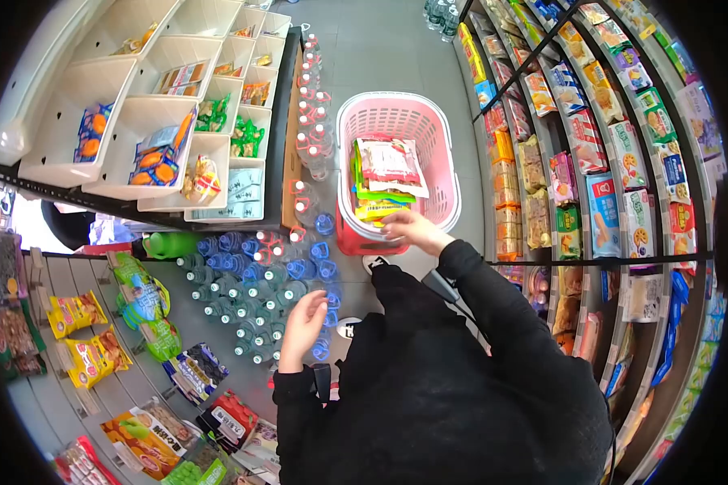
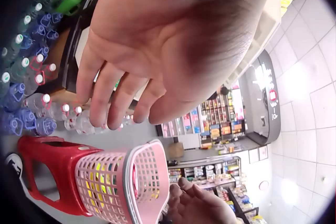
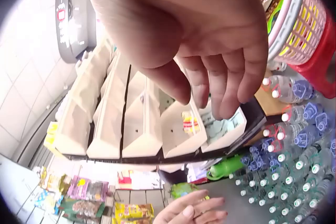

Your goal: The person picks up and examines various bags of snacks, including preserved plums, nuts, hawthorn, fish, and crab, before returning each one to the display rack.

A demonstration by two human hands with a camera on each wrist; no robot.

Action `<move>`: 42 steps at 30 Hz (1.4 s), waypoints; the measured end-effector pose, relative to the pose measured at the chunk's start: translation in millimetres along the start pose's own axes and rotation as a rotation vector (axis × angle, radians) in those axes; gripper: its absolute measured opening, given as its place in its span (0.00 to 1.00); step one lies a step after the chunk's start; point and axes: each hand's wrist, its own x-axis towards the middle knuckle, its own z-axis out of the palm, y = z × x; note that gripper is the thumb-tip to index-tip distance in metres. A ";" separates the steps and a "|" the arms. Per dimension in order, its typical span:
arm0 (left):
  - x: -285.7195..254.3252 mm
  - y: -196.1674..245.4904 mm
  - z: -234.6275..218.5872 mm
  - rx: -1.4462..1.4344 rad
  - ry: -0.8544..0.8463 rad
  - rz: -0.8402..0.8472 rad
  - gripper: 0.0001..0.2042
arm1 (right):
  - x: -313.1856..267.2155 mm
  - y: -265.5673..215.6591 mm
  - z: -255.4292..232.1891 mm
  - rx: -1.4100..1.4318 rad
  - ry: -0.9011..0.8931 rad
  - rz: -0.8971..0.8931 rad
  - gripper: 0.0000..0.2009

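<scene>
A pink shopping basket (image 1: 396,109) with snack packets (image 1: 390,164) inside stands on a red stool (image 2: 58,176) in front of the person. Over its near rim in the head view is the right hand (image 1: 419,233), palm down with loosely bent fingers and nothing held. The right wrist view shows this hand's (image 3: 210,29) fingers hanging apart from the basket. To the left, above bottles on the floor, the left hand (image 1: 302,322) is raised in the air. Its palm (image 2: 168,35) is bare in the left wrist view, fingers relaxed.
Many water bottles (image 1: 255,299) crowd the floor to the left, with a row running along the bin display (image 1: 154,77). Packed snack shelves (image 1: 590,145) rise at the right. Hanging snack bags (image 1: 97,356) line a rack at the lower left.
</scene>
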 end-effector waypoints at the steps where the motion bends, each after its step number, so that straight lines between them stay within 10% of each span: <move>1: 7.8 2.7 2.8 0.005 0.003 -0.003 0.14 | 21.5 10.6 -21.0 0.065 0.092 0.002 0.18; 10: 99.9 35.3 37.1 0.028 -0.024 -0.200 0.13 | 199.3 126.3 -166.6 0.273 0.697 0.174 0.14; 27: 234.2 74.1 86.7 0.038 -0.149 -0.135 0.13 | 176.5 21.4 -159.4 0.747 0.250 0.067 0.03; 33: 225.6 77.5 77.1 0.074 -0.157 -0.174 0.14 | 128.4 5.4 -179.1 0.307 0.132 -0.207 0.02; 39: 203.9 107.2 78.4 -0.548 -0.043 -0.190 0.20 | 39.1 -65.4 -150.2 0.387 -0.003 -0.241 0.08; 42: 174.6 115.1 65.1 -0.811 -0.101 0.126 0.22 | 19.9 -69.6 -108.8 0.350 -0.092 -0.315 0.14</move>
